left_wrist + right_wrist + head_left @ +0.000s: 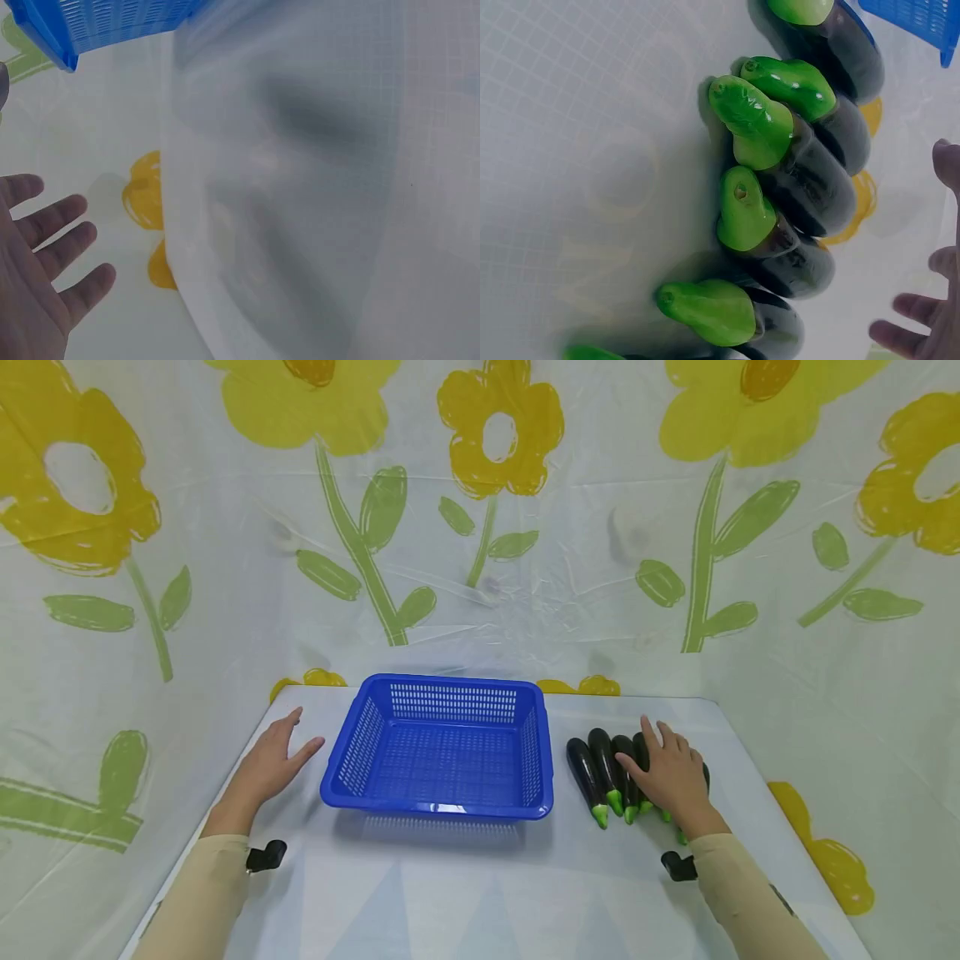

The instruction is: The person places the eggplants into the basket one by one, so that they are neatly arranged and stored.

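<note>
A blue plastic basket [442, 808] with slotted sides stands mid-table, its inside bare. To its right several dark eggplants [585, 772] lie side by side in a row, green stem ends toward the person. My right hand [675, 777] hovers over the right part of this row and hides some of it, fingers spread and holding nothing. In the right wrist view its fingers [922, 311] stay apart from the glossy eggplants [814, 184]. Left of the basket my left hand [270, 766] is raised, its fingers extended and nothing in it.
The white table [420, 893] has its back edge just behind the basket. A pale sheet [570, 568] printed with yellow flowers hangs behind and along both sides. Black wrist pieces [266, 856] sit at both cuffs.
</note>
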Demonstrator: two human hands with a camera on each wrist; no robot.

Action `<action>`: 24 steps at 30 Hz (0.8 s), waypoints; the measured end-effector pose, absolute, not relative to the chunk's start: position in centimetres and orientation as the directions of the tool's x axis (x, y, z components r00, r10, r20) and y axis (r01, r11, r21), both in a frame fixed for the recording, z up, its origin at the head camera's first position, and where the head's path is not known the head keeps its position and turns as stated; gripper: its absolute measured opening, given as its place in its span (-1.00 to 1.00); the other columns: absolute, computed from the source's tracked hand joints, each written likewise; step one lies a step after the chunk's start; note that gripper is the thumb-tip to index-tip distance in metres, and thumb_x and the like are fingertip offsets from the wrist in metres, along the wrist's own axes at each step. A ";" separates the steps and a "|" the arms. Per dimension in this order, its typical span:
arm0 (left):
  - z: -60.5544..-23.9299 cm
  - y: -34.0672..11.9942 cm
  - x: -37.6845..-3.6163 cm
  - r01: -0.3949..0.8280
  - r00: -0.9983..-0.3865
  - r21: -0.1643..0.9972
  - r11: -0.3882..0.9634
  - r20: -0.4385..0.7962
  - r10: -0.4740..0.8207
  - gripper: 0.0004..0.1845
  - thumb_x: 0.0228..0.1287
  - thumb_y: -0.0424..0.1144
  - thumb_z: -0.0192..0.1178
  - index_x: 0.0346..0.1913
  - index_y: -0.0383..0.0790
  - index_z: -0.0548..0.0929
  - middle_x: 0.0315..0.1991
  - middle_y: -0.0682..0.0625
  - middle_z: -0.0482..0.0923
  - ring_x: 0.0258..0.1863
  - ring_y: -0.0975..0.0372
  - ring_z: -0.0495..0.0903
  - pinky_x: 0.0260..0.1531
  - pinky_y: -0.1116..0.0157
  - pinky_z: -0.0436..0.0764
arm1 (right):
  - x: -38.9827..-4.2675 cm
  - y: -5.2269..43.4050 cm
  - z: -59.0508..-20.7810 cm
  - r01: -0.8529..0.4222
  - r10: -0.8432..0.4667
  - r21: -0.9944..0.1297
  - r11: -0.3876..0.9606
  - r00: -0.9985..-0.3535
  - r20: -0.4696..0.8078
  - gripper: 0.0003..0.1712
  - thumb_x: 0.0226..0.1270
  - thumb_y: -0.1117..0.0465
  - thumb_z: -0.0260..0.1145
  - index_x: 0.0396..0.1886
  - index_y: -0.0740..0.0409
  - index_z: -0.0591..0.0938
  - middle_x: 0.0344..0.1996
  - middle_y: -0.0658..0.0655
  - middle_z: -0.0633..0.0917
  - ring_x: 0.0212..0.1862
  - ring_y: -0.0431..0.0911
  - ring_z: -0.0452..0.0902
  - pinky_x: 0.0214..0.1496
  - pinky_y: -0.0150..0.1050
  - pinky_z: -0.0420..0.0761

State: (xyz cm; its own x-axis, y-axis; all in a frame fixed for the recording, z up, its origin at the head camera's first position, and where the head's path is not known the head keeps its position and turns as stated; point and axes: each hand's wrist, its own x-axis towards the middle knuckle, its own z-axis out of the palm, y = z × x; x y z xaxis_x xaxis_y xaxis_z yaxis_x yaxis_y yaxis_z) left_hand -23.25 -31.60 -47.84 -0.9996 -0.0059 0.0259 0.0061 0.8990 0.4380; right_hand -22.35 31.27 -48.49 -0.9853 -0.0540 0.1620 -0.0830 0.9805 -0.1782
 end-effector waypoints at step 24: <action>-47.2 -31.5 -21.6 0.134 -0.978 0.720 0.681 -0.015 0.209 -0.37 0.42 0.03 0.26 0.31 -0.29 0.30 0.24 -0.36 0.44 0.32 -0.28 0.37 0.28 -0.28 0.39 | -21.4 32.0 -48.8 -0.067 -0.017 -0.288 0.955 -0.985 0.173 -0.26 0.53 -0.03 0.17 0.53 0.23 0.23 0.10 0.49 0.51 0.13 0.42 0.42 0.09 0.42 0.40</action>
